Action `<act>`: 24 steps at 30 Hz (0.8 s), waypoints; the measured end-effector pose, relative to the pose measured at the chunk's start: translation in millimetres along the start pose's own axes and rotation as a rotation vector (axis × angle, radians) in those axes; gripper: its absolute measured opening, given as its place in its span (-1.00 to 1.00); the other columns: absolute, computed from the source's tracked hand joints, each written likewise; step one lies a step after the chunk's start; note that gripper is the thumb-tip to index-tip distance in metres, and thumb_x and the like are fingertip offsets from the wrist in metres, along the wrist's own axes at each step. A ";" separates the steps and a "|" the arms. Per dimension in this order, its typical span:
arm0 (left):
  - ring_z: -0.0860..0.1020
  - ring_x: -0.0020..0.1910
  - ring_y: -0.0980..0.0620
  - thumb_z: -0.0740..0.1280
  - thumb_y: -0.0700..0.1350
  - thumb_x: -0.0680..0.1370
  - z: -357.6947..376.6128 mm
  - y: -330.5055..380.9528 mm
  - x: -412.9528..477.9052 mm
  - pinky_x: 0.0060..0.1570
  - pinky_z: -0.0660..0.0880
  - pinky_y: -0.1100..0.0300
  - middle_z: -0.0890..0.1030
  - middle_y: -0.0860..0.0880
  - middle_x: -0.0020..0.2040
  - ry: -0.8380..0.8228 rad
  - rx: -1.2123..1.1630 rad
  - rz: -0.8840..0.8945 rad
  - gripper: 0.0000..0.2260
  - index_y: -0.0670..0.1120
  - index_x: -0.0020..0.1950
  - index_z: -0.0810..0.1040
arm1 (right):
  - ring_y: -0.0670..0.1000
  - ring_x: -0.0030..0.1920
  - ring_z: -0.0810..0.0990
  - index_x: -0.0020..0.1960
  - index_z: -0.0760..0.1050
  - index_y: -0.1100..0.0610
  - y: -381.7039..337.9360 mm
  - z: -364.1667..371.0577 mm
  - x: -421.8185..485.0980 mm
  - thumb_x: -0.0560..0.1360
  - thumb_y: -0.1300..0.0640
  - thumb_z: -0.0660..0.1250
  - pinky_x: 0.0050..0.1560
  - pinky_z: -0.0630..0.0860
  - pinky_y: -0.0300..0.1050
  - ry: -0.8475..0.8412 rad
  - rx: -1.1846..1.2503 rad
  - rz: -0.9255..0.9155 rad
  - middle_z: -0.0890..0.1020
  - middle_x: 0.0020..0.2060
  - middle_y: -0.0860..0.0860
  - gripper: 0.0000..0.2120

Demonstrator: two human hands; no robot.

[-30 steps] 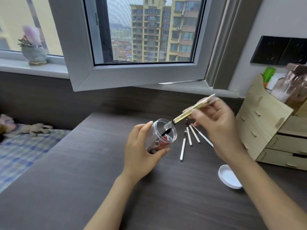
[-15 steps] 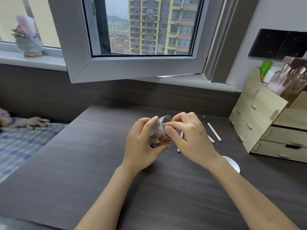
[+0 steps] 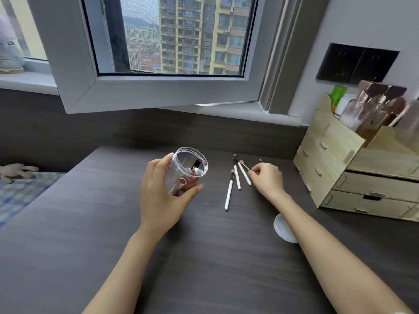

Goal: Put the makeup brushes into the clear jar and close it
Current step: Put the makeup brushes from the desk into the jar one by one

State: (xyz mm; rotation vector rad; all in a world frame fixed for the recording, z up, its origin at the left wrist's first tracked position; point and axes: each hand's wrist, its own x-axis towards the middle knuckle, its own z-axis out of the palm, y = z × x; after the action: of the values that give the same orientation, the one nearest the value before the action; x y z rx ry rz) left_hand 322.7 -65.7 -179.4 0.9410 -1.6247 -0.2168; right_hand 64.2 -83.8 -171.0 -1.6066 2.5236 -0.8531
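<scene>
Head view: we count three white-handled makeup brushes on the dark surface, our left hand gripping the open clear plastic jar, our right hand pinching a fourth brush beside the wooden organiser.

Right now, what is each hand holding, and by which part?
Left hand grips the clear jar around its side wall. Right hand pinches at a brush on the desk; a firm hold cannot be told.

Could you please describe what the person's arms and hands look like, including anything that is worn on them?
Both forearms are bare as far as the frame shows: no sleeves, watch or bracelets. The left hand and right hand wear no gloves, and no rings are visible. The fingers are slender; any nail polish is too small to tell.
</scene>
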 end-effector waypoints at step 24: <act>0.46 0.08 0.14 0.51 0.12 0.24 0.7 4.2 -4.0 0.07 0.35 0.44 0.41 0.12 0.14 -0.022 -0.007 0.056 -0.31 -0.04 0.30 0.40 | -0.05 -0.39 0.65 -0.19 0.51 0.07 -78.7 -82.2 -62.6 0.40 0.28 0.35 -0.38 0.58 -0.24 0.045 1.269 -0.283 0.64 -0.40 -0.04 -0.88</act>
State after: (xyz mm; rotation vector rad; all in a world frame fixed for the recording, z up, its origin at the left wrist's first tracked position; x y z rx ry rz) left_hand 320.2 -60.5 -180.0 0.8887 -1.6669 -0.1948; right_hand 133.4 -20.5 -81.1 -1.3592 1.1244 -1.9193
